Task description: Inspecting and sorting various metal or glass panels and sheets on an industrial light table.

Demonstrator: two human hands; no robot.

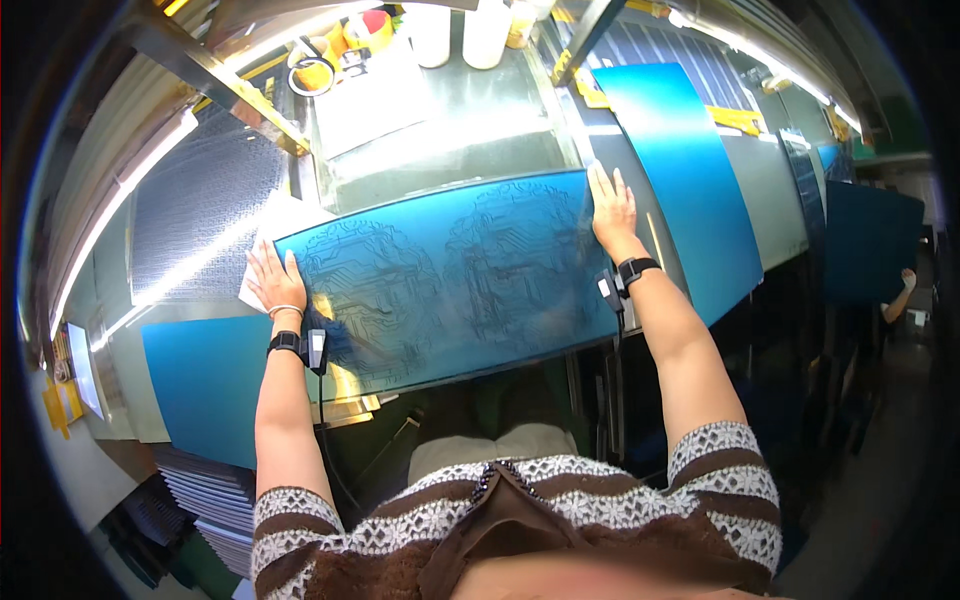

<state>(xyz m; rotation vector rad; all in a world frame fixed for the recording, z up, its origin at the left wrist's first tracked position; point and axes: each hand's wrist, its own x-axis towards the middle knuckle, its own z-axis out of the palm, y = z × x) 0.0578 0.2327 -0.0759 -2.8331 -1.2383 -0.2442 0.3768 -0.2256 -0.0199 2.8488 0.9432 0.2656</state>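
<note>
A wide blue circuit board panel (450,275) with fine dark trace patterns lies in front of me at the bench's near edge. At its left edge is my left hand (275,278), fingers stretched and spread. Against the upper right edge rests my right hand (612,210), its fingers extended and apart. Both palms appear to touch the panel's sides rather than wrap round them. A crumpled white sheet (295,212) shows by the left fingers. Each wrist wears a black strap with a small cabled device.
Another blue panel (690,170) leans over the bench at right, and one more (200,385) lies at left. Stacked sheets (210,500) stand lower left. White bottles (486,35) and tape rolls (311,76) sit at the back. Far right, another person's hand (908,280) holds a dark panel (872,240).
</note>
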